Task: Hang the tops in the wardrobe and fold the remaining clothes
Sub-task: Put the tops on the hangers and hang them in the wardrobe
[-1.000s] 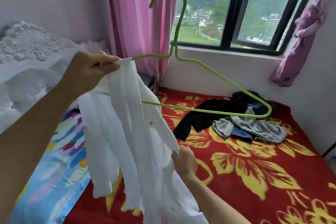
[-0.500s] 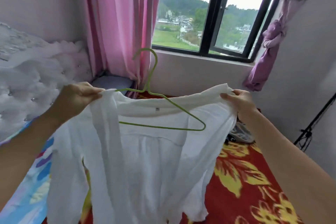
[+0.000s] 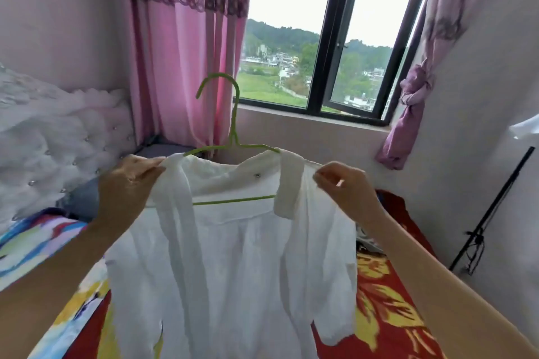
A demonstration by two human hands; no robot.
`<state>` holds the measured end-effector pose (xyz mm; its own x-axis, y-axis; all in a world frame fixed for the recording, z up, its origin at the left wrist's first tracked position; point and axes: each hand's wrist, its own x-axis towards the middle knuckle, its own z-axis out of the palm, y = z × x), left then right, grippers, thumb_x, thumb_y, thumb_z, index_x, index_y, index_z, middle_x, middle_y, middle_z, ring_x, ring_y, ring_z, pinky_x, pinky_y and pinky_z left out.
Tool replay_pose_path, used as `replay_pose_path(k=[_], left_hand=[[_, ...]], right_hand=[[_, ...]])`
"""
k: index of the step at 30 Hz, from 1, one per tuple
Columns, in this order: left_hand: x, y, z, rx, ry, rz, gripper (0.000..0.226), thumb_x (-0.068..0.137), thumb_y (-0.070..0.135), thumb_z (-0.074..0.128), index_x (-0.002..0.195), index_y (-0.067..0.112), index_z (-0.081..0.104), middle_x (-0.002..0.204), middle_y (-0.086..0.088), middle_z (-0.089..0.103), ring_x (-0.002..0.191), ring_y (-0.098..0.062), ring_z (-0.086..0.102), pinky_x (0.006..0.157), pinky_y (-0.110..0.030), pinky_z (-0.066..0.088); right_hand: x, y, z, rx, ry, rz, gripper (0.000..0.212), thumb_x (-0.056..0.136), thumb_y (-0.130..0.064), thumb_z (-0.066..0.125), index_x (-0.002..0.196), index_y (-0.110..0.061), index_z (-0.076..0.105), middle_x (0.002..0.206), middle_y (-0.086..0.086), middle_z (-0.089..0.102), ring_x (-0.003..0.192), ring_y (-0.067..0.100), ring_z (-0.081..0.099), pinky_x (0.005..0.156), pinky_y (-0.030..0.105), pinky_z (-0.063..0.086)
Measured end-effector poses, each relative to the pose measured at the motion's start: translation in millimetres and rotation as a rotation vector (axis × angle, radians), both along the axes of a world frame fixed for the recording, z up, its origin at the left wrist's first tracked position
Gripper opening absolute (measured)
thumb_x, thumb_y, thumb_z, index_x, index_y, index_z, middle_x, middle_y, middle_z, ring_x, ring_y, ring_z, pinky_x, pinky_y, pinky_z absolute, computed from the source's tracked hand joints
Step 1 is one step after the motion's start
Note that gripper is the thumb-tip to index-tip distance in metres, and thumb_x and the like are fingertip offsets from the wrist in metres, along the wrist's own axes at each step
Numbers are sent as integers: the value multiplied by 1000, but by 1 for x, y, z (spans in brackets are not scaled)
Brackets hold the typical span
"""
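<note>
Slippage threatens: left hand [image 3: 128, 183] pinches white shirt [image 3: 233, 271] at nine o'clock, right hand [image 3: 347, 192] at three; loosened, either shoulder could slide off green hanger [image 3: 233, 125].

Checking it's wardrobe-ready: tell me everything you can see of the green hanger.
The green hanger is thin and wire-like, upright, hook on top. Its arms run inside the shoulders of the white shirt; its bottom bar shows through the open neck. The left hand and right hand pinch the shirt at each shoulder, hiding its ends.
</note>
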<state>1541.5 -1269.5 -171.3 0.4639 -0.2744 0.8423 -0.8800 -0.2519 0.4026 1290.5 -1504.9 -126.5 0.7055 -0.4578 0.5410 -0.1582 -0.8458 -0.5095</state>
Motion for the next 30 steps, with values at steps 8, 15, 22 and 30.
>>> replay_pose_path(k=[8,15,22,30], left_hand=[[1,35,28,-89,-63,-13,31,82,27,60,92,1,73,85,12,69,85,27,46,80,3,31],[-20,92,59,177,-252,35,48,82,63,47,117,31,54,108,32,45,102,-4,47,90,-27,32],[-58,145,88,369,-169,258,59,83,71,35,122,32,58,118,14,62,109,-14,56,99,-30,39],[-141,250,54,98,96,571,18,78,5,71,95,-2,71,90,-4,71,72,18,53,70,0,35]], right_hand=[[47,-29,28,38,365,75,43,93,-23,55,56,-13,37,56,-4,33,54,10,26,48,17,26],[81,-38,22,197,50,119,54,90,-14,58,43,-22,32,53,-6,24,62,17,23,62,32,19],[93,-10,19,289,-12,373,33,90,3,51,59,-7,44,62,5,28,57,12,25,53,26,21],[136,93,0,133,154,721,38,86,-23,58,66,8,52,61,1,39,54,5,33,58,30,29]])
